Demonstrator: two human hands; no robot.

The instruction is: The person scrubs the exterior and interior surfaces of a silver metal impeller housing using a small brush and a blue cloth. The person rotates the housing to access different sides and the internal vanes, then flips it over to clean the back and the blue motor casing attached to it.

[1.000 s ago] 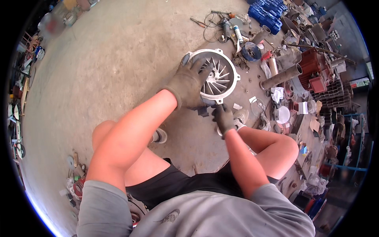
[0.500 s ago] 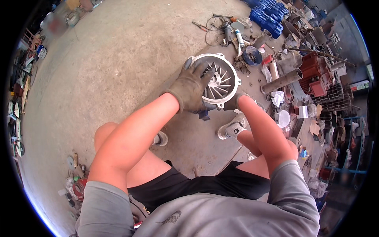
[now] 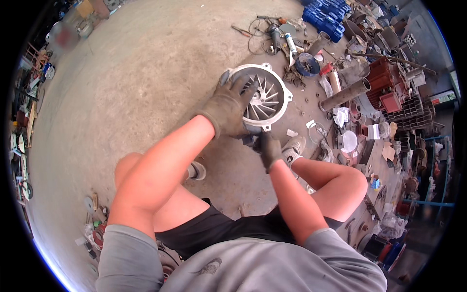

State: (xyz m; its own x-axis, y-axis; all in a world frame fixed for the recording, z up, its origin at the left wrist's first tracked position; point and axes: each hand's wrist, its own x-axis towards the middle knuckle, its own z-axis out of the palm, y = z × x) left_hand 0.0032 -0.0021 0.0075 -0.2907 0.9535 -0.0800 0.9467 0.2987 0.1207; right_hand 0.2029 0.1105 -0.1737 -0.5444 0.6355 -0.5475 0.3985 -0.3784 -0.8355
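Note:
A round silver metal housing (image 3: 282, 104) with lugs on its rim is held tilted in front of me. Inside it sits a finned fan wheel (image 3: 265, 100) with radial blades around a hub. My left hand (image 3: 226, 107), in a dark work glove, is closed over the housing's left side, its fingers reaching across the rim onto the blades. Just below the near rim is my gloved right hand (image 3: 270, 151), its fingers drawn together beside a dark blue part (image 3: 249, 141). What those fingers hold, if anything, is hidden. The underside of the housing is out of sight.
Beyond the housing, an angle grinder (image 3: 275, 39) with a cord and a white tube (image 3: 290, 44) lie on the concrete floor. A blue bowl (image 3: 309, 64), a metal pipe (image 3: 345, 95) and red castings (image 3: 384, 80) crowd the right. Blue cases (image 3: 326, 19) are stacked farther back.
My right hand has come off the housing's right side and moved left and nearer, to below its near rim. The housing has shifted slightly left with my left hand still on it.

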